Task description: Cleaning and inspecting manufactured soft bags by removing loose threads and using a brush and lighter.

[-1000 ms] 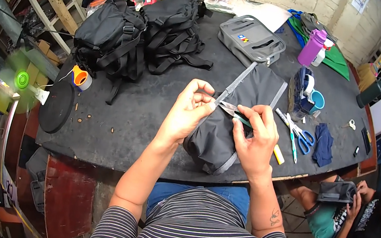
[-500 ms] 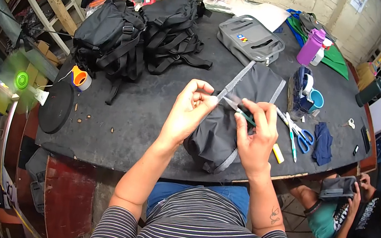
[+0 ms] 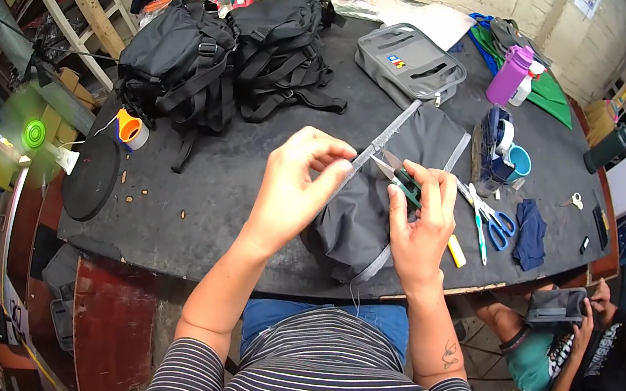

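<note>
A dark grey fabric piece (image 3: 357,226) with lighter grey binding along its edges lies in front of me, its near end at the table edge. Held in my right hand (image 3: 423,223) are thread snips (image 3: 404,184) with dark green handles, their blades parted beside the left binding strip (image 3: 396,127). My left hand (image 3: 297,185) is at that same strip, thumb and forefinger drawn together in a pinch; whatever is between the tips is too small to make out. A loose thread (image 3: 355,297) dangles from the near end of the fabric.
Black strapped bags (image 3: 180,57) fill the back left, and a grey zipped case (image 3: 412,61) lies behind the fabric. Blue scissors (image 3: 499,228), a yellow marker (image 3: 456,252) and a caddy (image 3: 489,152) are to my right. Another person (image 3: 587,354) sits at lower right.
My left hand has shifted slightly left and down. The snips' blades now show clearly apart, where they were blurred. A thread now hangs at the fabric's near end.
</note>
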### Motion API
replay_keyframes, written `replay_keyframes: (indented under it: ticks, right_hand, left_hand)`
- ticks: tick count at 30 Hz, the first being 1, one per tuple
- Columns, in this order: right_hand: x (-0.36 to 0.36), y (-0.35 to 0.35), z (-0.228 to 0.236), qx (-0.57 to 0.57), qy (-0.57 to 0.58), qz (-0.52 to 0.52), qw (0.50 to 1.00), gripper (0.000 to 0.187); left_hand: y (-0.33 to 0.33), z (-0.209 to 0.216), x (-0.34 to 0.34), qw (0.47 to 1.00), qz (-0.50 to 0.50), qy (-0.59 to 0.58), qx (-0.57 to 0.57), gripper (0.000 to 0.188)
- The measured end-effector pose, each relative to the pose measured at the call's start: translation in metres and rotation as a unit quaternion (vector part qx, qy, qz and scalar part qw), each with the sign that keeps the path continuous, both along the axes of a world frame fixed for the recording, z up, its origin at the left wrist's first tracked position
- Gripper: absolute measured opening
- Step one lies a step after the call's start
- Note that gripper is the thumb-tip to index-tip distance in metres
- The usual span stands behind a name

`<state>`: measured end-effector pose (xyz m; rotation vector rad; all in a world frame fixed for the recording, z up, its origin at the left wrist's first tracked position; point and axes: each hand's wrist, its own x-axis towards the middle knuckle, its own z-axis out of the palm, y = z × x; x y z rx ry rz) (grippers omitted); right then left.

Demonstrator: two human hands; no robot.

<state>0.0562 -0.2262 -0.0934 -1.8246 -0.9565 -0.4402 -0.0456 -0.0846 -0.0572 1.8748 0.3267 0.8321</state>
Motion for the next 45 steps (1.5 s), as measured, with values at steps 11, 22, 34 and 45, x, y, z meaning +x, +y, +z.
replay_keyframes:
  ticks: [11,22,34,45]
  right_hand:
    - [-0.003,-0.002,0.002,0.006,0.017,-0.002,1.000,0.031]
    - [-0.005,0.003,0.003,0.008,0.020,0.005,1.000,0.032]
    - [0.000,-0.003,0.001,0.017,0.019,-0.001,1.000,0.029]
    - [-0.007,-0.005,0.001,0.023,0.057,-0.038,0.997,0.081]
  left_hand:
    - [0.006,-0.013,0.014,0.999,-0.009,0.031,-0.028,0.009]
    - [-0.019,-0.016,0.014,0.919,0.134,0.110,0.354,0.020]
    - [0.008,-0.002,0.009,0.999,0.025,-0.024,0.005,0.006]
    - [0.019,-0.012,0.047,0.982,-0.117,0.118,-0.088,0.036]
